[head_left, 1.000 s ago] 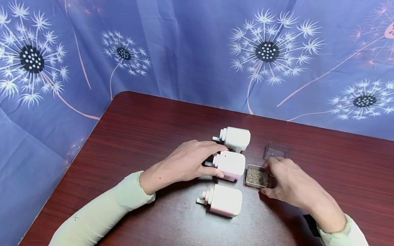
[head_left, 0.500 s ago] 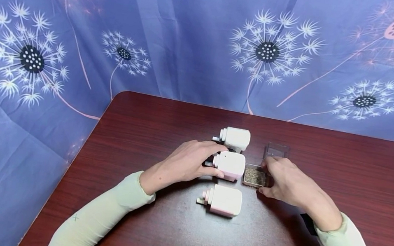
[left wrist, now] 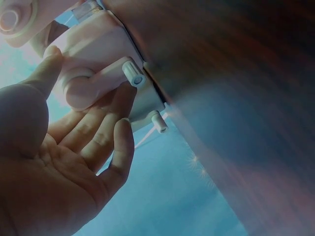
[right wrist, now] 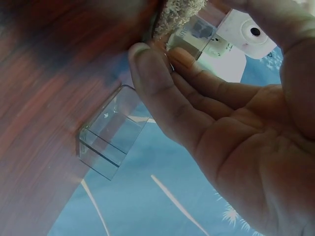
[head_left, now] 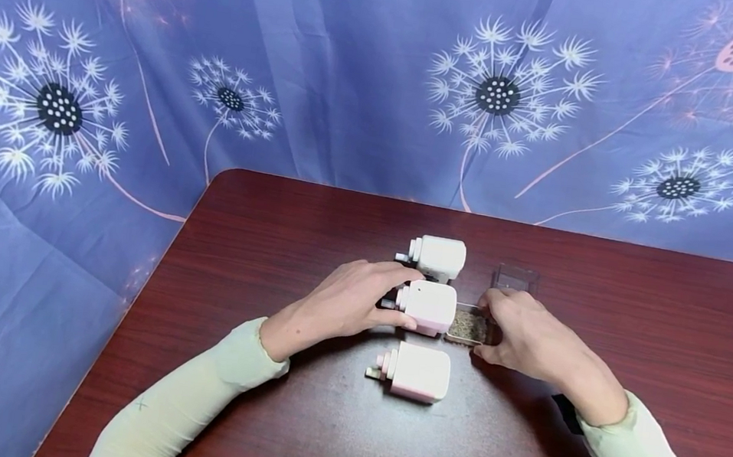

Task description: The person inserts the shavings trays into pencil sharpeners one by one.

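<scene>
Three small white-and-pink boxes, each with a round knob and a short spout on its left side, stand in a column on the table. My left hand (head_left: 346, 299) grips the middle box (head_left: 429, 306), thumb and fingers on opposite sides. In the left wrist view its spout arm (left wrist: 106, 83) points toward the palm. My right hand (head_left: 536, 336) holds a shallow clear tray (head_left: 467, 327) of dry, tan, crumbly material by its near and far edges. The tray's left end meets the middle box's right side; whether it reaches inside is hidden.
Behind the middle box stands another box (head_left: 442, 256), and a third box (head_left: 420, 373) is in front of it. A clear plastic cover or case (head_left: 516, 277) lies beyond my right hand. A blue dandelion-print cloth (head_left: 360, 65) hangs behind the dark red table (head_left: 297, 227).
My right hand has slid the tray left across the table, up to the middle box. My left hand and the boxes have stayed put.
</scene>
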Demonstrator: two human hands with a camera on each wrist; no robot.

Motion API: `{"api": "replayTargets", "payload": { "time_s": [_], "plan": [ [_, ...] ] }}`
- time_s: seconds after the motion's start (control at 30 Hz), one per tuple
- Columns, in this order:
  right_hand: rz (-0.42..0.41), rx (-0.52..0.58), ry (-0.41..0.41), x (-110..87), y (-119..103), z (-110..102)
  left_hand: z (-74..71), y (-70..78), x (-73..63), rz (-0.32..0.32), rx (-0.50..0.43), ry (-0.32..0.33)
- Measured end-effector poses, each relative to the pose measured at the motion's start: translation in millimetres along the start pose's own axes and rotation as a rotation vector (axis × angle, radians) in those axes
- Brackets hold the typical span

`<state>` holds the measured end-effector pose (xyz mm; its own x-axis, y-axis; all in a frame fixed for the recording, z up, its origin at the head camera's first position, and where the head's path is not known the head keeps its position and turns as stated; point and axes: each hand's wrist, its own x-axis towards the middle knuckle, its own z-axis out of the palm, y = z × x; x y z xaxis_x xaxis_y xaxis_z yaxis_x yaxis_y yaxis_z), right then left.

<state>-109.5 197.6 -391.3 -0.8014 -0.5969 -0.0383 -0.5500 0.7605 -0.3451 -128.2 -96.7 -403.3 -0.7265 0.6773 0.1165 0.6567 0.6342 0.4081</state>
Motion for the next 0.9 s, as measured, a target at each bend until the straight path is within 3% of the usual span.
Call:
{"api": "replayTargets", "payload": {
  "time_s": [0.5,0.9],
  "plan": [
    [-0.003,0.006,0.02,5.5,-4.1,0.2,-1.3,-1.9,0.2,0.041,-0.031,0.038],
    [0.002,0.004,0.006,9.4,-8.1,5.4,0.3,-0.3,-0.3,0.004,0.003,-0.004]
  ]
}}
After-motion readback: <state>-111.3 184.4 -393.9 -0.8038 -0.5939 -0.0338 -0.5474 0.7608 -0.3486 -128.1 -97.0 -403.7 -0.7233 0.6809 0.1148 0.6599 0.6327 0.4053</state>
